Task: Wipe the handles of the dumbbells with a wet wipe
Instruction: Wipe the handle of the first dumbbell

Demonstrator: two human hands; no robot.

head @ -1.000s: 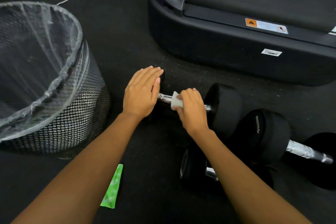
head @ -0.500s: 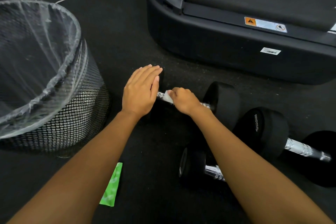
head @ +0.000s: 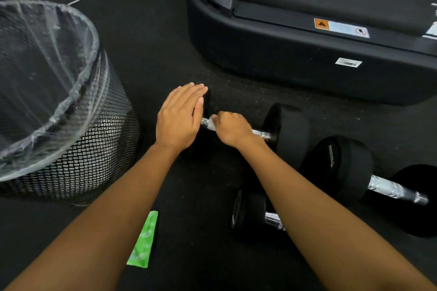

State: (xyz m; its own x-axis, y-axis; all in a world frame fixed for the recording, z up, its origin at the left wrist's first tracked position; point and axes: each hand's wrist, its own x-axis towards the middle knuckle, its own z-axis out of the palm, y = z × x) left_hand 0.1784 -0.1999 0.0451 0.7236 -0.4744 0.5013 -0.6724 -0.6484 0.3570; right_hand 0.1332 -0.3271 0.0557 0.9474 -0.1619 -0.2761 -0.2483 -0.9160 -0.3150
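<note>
At the frame's centre the dumbbell (head: 286, 130) lies left to right, dipping rightward. The right hand (head: 233, 131) clenches the wet wipe (head: 211, 124) around its handle (head: 260, 134). The left hand (head: 179, 117) lies flat on its left end, near the bin (head: 71, 149).

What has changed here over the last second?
The right hand, gripping the wet wipe, has slid left along the dumbbell handle toward the left hand, baring more chrome behind it. Nothing was picked up or let go. The left hand stays flat on that dumbbell's end; the other dumbbells, bin and green wrapper have not moved.
</note>
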